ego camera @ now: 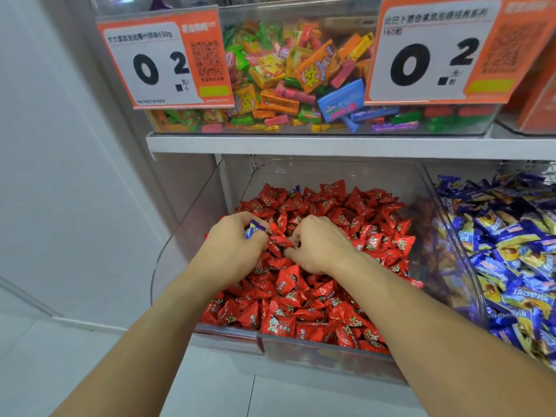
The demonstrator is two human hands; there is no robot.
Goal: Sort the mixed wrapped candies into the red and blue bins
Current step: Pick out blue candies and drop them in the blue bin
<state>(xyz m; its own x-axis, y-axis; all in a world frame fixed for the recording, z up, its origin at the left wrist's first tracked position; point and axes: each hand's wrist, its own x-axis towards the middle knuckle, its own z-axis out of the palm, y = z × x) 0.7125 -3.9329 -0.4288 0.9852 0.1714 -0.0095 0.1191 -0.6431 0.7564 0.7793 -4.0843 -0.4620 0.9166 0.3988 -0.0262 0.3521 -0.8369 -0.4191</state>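
A clear bin (192,218) on the lower shelf is heaped with red wrapped candies (301,299). To its right a second clear bin (451,236) holds blue and yellow wrapped candies (511,257). My left hand (237,248) is over the red pile with its fingers shut on a blue wrapped candy (254,229). My right hand (319,245) is beside it, fingers curled down into the red candies; whether it grips one is hidden. One more blue wrapper (294,191) pokes out at the back of the red pile.
The upper shelf (301,144) carries a clear bin of mixed colourful gum packs (301,73) with two orange price signs (162,61) hanging in front. A white wall is on the left and pale floor tiles below.
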